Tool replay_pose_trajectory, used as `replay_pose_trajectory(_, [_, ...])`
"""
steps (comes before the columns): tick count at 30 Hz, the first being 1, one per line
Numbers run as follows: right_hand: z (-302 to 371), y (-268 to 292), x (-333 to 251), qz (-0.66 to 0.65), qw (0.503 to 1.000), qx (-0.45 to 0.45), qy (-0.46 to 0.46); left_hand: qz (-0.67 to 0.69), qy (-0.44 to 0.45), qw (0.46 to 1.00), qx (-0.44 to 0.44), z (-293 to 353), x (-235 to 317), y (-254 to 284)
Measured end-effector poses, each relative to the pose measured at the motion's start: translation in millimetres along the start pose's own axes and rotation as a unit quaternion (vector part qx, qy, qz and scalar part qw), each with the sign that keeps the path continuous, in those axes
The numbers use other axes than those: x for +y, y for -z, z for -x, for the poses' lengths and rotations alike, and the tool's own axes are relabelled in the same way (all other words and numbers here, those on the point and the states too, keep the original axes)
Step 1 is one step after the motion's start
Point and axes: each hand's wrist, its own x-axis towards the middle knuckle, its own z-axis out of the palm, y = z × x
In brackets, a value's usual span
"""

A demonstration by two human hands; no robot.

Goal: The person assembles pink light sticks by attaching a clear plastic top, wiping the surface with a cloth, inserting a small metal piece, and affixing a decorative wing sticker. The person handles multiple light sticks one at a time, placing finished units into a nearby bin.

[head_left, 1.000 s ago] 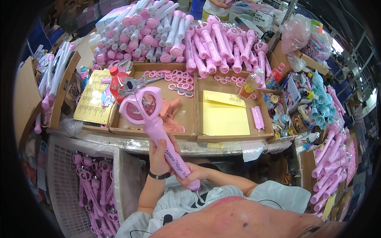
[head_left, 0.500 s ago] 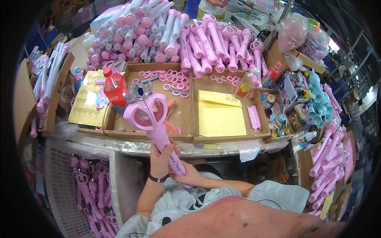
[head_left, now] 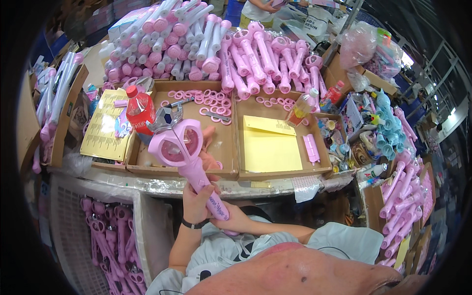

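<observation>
A pink toy wand [head_left: 197, 173] tilts up and to the left in front of me. Its round head has clear windows, and a silvery jewel-like tip [head_left: 168, 116] tops it. My left hand [head_left: 195, 202], with a dark band on its wrist, is closed around the middle of the handle. At the handle's lower end my right hand [head_left: 233, 219] is closed on it too, its fingers partly hidden behind. The wand's head overlaps a cardboard tray [head_left: 221, 147] holding pink rings [head_left: 214, 103], a dark pen-like tool [head_left: 179, 102] and an orange-pink cloth-like piece [head_left: 208, 160].
Wands without tips [head_left: 255, 64] and white-and-pink sticks [head_left: 172, 44] are heaped behind the trays. Red-labelled bottle [head_left: 140, 110] stands left; yellow sheets [head_left: 272, 147] lie right. A white crate [head_left: 69, 211] holds finished-looking wands; more pink handles [head_left: 400, 201] fill a box at right.
The wand has turned a little about its length in my hands, so the lettering on its handle faces differently. Its head has shifted slightly left and down.
</observation>
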Motion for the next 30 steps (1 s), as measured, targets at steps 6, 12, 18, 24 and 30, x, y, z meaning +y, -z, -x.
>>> replay_pose_trajectory(6, [-2, 0, -1, 0.009, 1.0, -0.01, 0.001, 0.004, -0.009, 1.0, -0.008, -1, 0, 5])
replay_pose_trajectory(12, [-1, 2, -4, 0.041, 0.999, -0.013, 0.018, -0.021, -0.048, 0.996, -0.068, -1, 1, 9])
replay_pose_trajectory(18, [2, 11, -16, 0.071, 0.994, -0.085, 0.013, 0.065, -0.202, 0.977, 0.007, -23, 29, 33])
replay_pose_trajectory(24, [0, 13, -21, 0.052, 0.995, -0.08, 0.002, 0.034, -0.108, 0.99, -0.08, -13, 15, 27])
replay_pose_trajectory(30, [2, 14, -13, 0.021, 0.998, -0.064, 0.015, -0.017, -0.021, 0.997, -0.076, 6, -2, 13])
